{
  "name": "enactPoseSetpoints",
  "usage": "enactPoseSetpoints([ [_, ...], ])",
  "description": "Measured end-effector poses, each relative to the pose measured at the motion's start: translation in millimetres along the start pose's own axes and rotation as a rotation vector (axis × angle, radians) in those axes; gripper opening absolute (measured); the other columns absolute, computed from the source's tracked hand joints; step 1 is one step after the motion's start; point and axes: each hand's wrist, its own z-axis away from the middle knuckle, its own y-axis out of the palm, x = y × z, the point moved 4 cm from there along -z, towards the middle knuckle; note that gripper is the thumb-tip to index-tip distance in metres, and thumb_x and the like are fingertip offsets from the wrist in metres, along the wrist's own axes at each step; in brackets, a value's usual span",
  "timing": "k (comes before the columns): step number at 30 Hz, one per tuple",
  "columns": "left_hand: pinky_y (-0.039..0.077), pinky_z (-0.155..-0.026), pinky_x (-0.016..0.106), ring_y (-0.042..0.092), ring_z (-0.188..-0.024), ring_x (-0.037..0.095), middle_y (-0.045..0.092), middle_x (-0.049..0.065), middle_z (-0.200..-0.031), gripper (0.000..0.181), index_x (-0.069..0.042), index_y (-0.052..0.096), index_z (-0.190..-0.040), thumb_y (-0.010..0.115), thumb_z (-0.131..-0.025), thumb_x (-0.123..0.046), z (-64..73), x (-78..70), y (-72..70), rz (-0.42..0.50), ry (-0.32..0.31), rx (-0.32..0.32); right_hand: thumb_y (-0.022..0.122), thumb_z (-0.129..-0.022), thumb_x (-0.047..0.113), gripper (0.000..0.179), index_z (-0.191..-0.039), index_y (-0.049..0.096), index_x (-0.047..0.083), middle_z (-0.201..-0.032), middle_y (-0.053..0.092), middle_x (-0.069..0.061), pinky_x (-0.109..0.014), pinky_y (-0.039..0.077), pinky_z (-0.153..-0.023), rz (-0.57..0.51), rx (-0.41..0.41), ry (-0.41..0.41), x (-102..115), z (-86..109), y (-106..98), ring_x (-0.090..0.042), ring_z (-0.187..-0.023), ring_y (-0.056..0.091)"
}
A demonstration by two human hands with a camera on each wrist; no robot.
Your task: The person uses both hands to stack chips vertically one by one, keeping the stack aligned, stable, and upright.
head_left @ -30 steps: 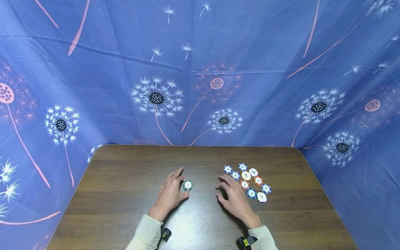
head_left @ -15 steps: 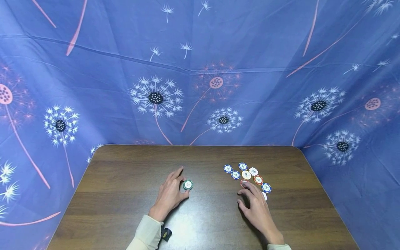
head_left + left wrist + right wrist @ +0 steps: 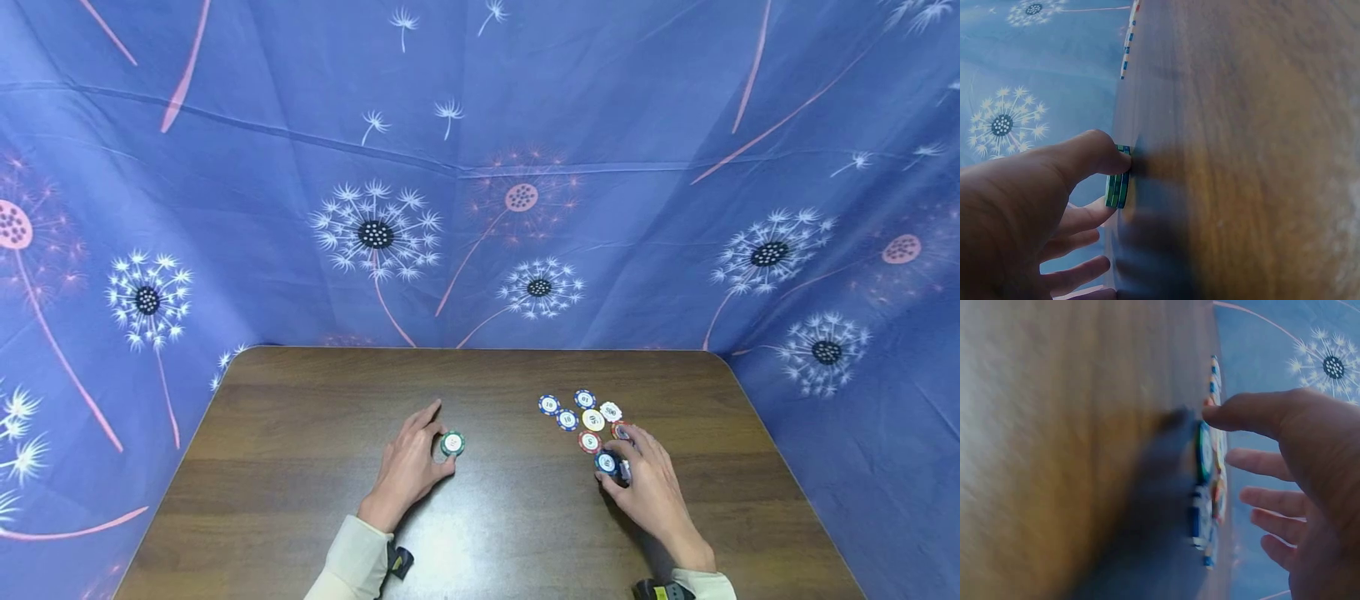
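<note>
Bench (image 3: 480, 542) seen from the head, with both wrist views as detail. The right hand (image 3: 651, 483), which a second ago was at the left of the loose chips (image 3: 567, 420) and half a second ago over their near part, now stands at their right side. Its thumb and forefinger are partly spread, one to either side of a dark-blue chip (image 3: 606, 462) at the near edge of the group, itself essentially unmoved. Whether they have closed on its rim cannot be told; the blurred right wrist view shows the thumb close by the chips and the other fingers loosely extended. Just beyond lies a red chip (image 3: 590, 442), now uncovered; a second red chip (image 3: 619, 431) and a white chip (image 3: 626, 471) are partly hidden by the hand.

The left hand (image 3: 408, 471) is unchanged, well apart from the group: thumb and forefinger pinch a green stack (image 3: 452, 442) of chips, the remaining fingers extended. The change suggests that the work has passed from choosing a chip to taking hold of one, with the green stack kept steady meanwhile
</note>
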Motion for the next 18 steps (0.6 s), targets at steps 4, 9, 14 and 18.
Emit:
enactPoseSetpoints([
  [4, 0.060, -0.078, 0.060, 0.054, -0.143, 0.035, 0.054, 0.011, -0.160, 0.033, -0.012, 0.078, -0.104, 0.094, -0.078, -0.024, -0.9, -0.8, -0.4, 0.004, -0.006, 0.010, 0.098, -0.069, 0.015, 0.048, -0.110, 0.076, 0.003, -0.140, 0.060, -0.032, -0.072, 0.036, -0.108, 0.027, 0.072, 0.031, -6.8, -3.0, -3.9, -0.055, -0.135, 0.050],
  [9, 0.060, -0.082, 0.061, 0.053, -0.144, 0.034, 0.054, 0.011, -0.161, 0.032, -0.013, 0.078, -0.104, 0.093, -0.078, -0.025, -0.7, 0.1, -0.2, 0.006, -0.011, 0.015, 0.097, -0.071, 0.019, 0.047, -0.109, 0.075, 0.004, -0.143, 0.057, -0.033, -0.072, 0.034, -0.110, 0.038, 0.126, 0.050, -11.5, -3.7, -4.8, -0.056, -0.138, 0.046],
  [14, 0.060, -0.082, 0.061, 0.054, -0.144, 0.034, 0.054, 0.010, -0.160, 0.033, -0.013, 0.078, -0.104, 0.094, -0.077, -0.025, -0.6, 0.4, 0.3, 0.005, -0.006, 0.005, 0.095, -0.074, 0.020, 0.041, -0.106, 0.074, 0.005, -0.144, 0.056, -0.034, -0.073, 0.033, -0.112, 0.038, 0.149, 0.071, -12.8, -3.3, -4.0, -0.056, -0.139, 0.045],
  [18, 0.060, -0.083, 0.061, 0.054, -0.143, 0.034, 0.055, 0.010, -0.160, 0.032, -0.014, 0.078, -0.104, 0.094, -0.077, -0.025, -0.8, 0.4, 0.3, 0.007, -0.002, -0.001, 0.095, -0.073, 0.019, 0.040, -0.104, 0.073, 0.006, -0.143, 0.057, -0.034, -0.073, 0.035, -0.110, 0.038, 0.131, 0.058, -13.4, -3.0, -3.2, -0.056, -0.138, 0.047],
])
